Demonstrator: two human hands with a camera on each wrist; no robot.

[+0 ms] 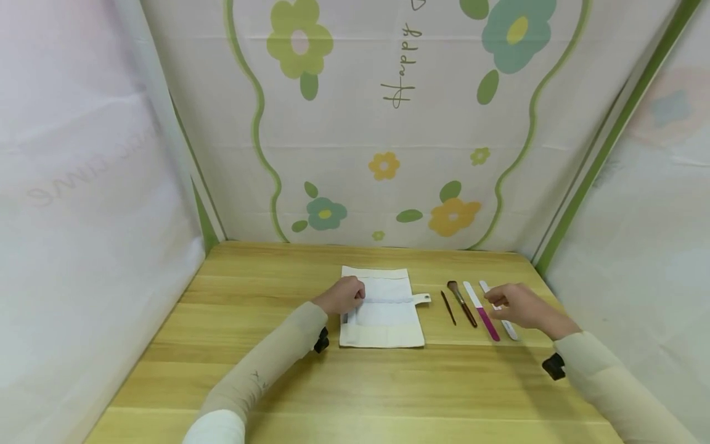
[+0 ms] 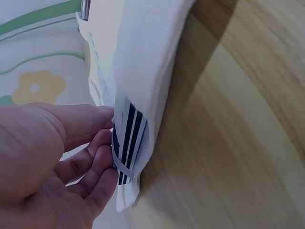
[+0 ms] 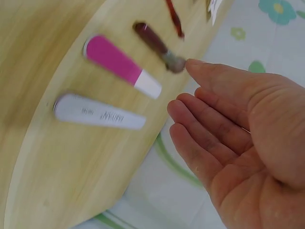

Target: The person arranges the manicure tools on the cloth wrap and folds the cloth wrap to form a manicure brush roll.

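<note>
A white cloth pouch lies opened flat on the table, its snap tab pointing right. At its left edge my left hand grips the pouch between thumb and curled fingers. The left wrist view shows black-and-white striped strips inside that edge, with a thin band across them; their kind is unclear. My right hand hovers over a white nail file, fingers loosely bent and holding nothing. Beside that file lie a pink-and-white nail file, a brush with a brown handle, and a thin dark-red stick.
The wooden table carries all these things. A flowered cloth hangs behind it, and white cloth walls close in both sides. Black wrist cameras sit on both forearms.
</note>
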